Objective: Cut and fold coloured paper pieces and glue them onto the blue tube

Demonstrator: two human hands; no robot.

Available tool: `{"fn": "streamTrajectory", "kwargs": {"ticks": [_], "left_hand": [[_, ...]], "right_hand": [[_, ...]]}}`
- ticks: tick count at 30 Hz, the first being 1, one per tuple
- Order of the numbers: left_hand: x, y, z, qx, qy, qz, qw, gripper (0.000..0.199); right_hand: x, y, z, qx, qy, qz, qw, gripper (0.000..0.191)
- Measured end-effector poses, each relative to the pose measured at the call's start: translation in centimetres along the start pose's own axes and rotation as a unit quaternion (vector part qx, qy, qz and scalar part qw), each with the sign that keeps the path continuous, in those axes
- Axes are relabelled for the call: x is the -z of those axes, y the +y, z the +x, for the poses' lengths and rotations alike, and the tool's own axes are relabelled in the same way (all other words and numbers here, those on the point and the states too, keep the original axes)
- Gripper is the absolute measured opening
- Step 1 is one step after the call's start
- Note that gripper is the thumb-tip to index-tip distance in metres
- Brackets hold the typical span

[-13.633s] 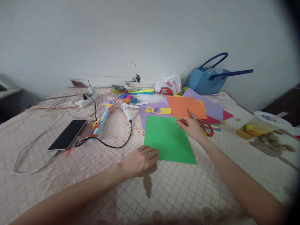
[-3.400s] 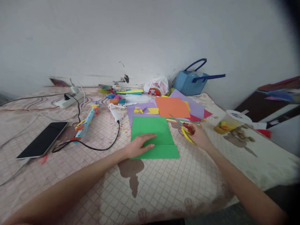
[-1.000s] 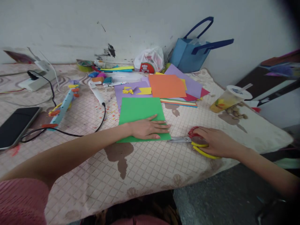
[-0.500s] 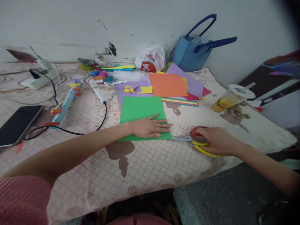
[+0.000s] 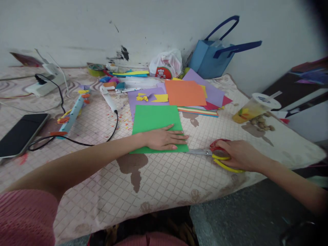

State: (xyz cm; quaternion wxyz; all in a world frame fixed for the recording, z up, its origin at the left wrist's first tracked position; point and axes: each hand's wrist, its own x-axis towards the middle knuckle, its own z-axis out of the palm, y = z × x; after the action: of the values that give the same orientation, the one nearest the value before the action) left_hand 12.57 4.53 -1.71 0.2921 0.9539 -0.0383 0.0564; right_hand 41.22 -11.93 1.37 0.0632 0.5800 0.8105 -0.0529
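Note:
A green sheet of paper (image 5: 156,119) lies on the patterned tablecloth (image 5: 164,181). Across its lower right part rests my left hand (image 5: 165,138), flat with the fingers spread. My right hand (image 5: 239,155) holds scissors (image 5: 221,159) with red and yellow handles, to the right of the sheet. Their blades point left, and the tips are at the sheet's lower right corner. Behind the green sheet are an orange sheet (image 5: 186,93) and a purple sheet (image 5: 133,97) with yellow scraps (image 5: 160,98) on it.
A white glue gun (image 5: 109,99) with a black cord, a light blue strip (image 5: 73,116) and a phone (image 5: 23,133) are at the left. At the right stands a drink cup (image 5: 248,109). A blue bag (image 5: 211,59) and a plastic bag (image 5: 166,65) are by the wall.

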Motion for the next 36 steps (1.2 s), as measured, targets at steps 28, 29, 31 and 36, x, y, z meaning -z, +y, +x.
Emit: {"fn": "streamTrajectory", "kwargs": {"ticks": [28, 29, 31, 36], "left_hand": [[0.1, 0.2, 0.0, 0.025, -0.026, -0.003, 0.999, 0.046], [0.1, 0.3, 0.0, 0.03, -0.03, -0.002, 0.999, 0.046], [0.1, 0.3, 0.0, 0.028, -0.027, 0.0, 0.999, 0.045], [-0.1, 0.0, -0.1, 0.008, -0.015, 0.014, 1.0, 0.046]], "right_hand": [[0.0, -0.8, 0.4, -0.006, -0.002, -0.004, 1.0, 0.027], [0.1, -1.0, 0.4, -0.004, -0.001, 0.002, 1.0, 0.027], [0.2, -1.4, 0.5, -0.002, -0.001, 0.012, 1.0, 0.027], [0.3, -1.9, 1.2, 0.002, 0.001, 0.017, 1.0, 0.027]]}}
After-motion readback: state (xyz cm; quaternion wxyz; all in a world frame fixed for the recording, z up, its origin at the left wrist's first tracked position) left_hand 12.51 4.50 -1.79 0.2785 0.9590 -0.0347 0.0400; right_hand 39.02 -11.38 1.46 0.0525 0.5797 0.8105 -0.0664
